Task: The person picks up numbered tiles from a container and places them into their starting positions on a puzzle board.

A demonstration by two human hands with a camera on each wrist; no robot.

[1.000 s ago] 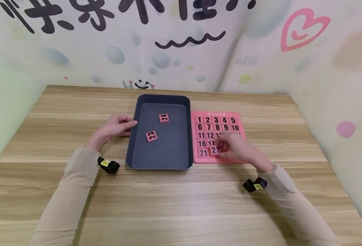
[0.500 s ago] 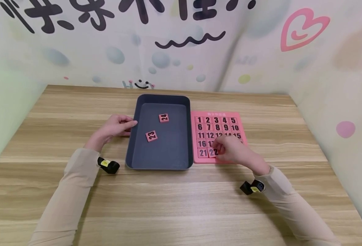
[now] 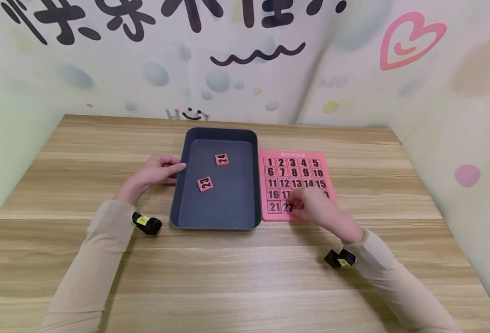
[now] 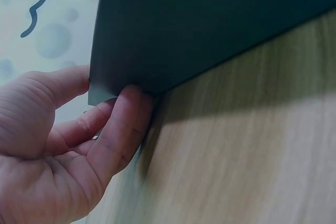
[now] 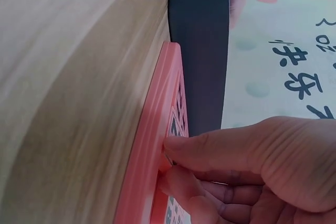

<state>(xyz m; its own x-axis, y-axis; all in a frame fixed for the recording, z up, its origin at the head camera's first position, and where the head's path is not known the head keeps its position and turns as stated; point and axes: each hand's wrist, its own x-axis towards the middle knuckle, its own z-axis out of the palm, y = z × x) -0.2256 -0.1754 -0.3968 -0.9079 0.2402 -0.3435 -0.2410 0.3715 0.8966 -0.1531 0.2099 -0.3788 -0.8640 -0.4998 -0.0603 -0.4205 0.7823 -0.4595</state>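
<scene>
My left hand (image 3: 158, 169) grips the left rim of a dark blue-grey tray (image 3: 236, 203), thumb on the rim and the other fingers at the outer wall. Inside the tray lie two loose pink number tiles, 23 (image 3: 205, 184) and 24 (image 3: 222, 159). A pink number puzzle board (image 3: 296, 154) sits against the tray's right side. My right hand (image 3: 317, 208) is over its bottom row, thumb and curled index finger holding the right edge of number tile 22 (image 3: 287, 206). That tile lies flat beside tile 21 (image 3: 274, 206). Fingers cover part of the lower rows.
A wood-grain table (image 3: 228, 282) carries the tray and board. Behind it stands a printed wall (image 3: 236, 88), and more wall rises on the right. Both wrists wear small black cameras, the left one (image 3: 146, 224) close to the tray's lower left corner.
Number tile 22 went from raised in my right fingers to flat in the bottom row beside 21. The right wrist has shifted slightly left and down. My left hand and the tray stayed put.
</scene>
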